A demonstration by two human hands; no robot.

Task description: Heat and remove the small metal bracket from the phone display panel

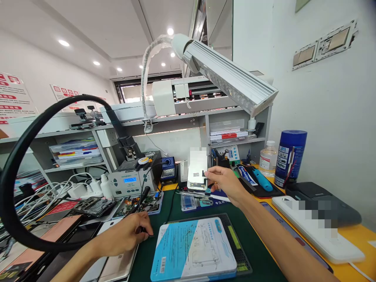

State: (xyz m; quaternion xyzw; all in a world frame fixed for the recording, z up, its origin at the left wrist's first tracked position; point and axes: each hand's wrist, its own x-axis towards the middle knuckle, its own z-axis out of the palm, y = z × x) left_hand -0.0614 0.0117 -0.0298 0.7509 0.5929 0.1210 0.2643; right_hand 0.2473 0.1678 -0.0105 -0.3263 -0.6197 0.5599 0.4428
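My right hand [221,180] reaches forward over the bench and pinches the right edge of a phone screen [196,166]. The screen stands nearly upright, its white back toward me, with a small dark label and a strip of circuitry along the bottom. Curled low on the left, my left hand [132,233] rests by a gold phone [119,264] at the mat's edge. Its fingers are closed, and something dark shows at the fingertips, too hidden to name. Between my arms, a blue and white flat box [195,248] lies on a dark perforated pad [242,260].
A green mat [264,254] covers the bench middle. Left are a soldering station [132,182], a circuit board [155,199], tangled white cables and a black hose [44,244]. At right are a white power bank [317,231] and blue can [290,156]. A lamp [229,74] hangs overhead.
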